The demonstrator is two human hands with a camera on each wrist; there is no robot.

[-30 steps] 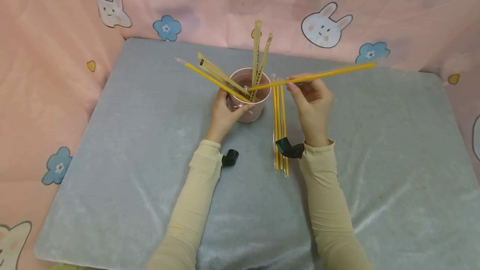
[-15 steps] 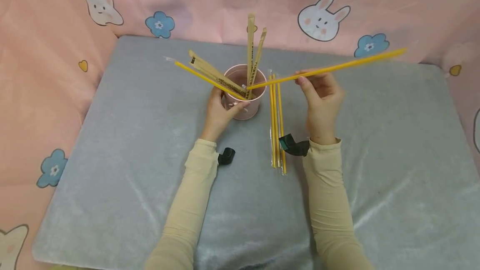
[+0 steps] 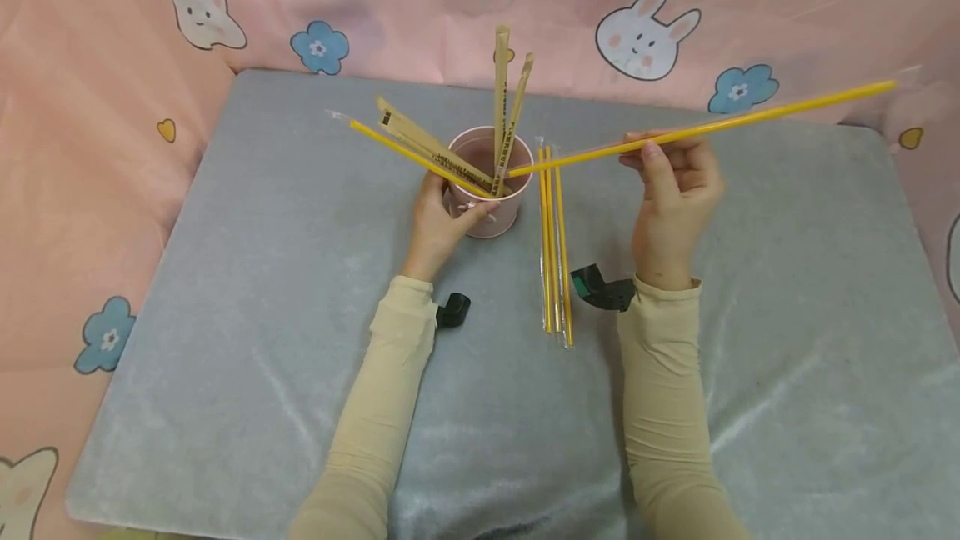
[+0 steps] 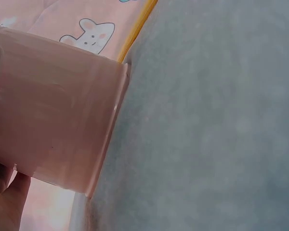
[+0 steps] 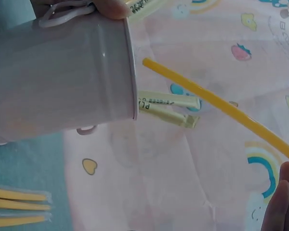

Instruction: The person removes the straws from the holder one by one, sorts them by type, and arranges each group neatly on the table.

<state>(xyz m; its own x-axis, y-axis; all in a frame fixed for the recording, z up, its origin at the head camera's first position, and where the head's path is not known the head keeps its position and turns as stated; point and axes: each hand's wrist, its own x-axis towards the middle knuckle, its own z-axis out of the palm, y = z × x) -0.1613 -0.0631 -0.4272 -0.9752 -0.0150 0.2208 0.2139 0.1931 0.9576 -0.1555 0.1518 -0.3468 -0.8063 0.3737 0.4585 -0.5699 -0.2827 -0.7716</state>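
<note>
My left hand (image 3: 438,227) grips a small pink bucket (image 3: 491,223) standing on the table, its thumb at the near rim. Several paper-wrapped straws (image 3: 501,65) and a yellow straw (image 3: 405,145) in clear film lean inside it. Between thumb and fingers, my right hand (image 3: 675,198) pinches another yellow straw (image 3: 780,113), slanting up to the right. In the right wrist view, that straw's (image 5: 216,102) lower end is just above the bucket's (image 5: 62,77) opening, apart from the rim. The left wrist view shows the bucket's (image 4: 58,115) wall and base.
Several yellow straws (image 3: 556,248) in clear film lie side by side on the grey cloth, right of the bucket. The grey-covered table (image 3: 262,273) meets a pink printed curtain (image 3: 420,15) at its back and left. A dark wrist mount (image 3: 600,290) juts from the right sleeve.
My right hand has moved right, drawing the pinched straw's lower end rightward across the bucket's mouth. The left hand keeps its grip; the whole view has shifted slightly.
</note>
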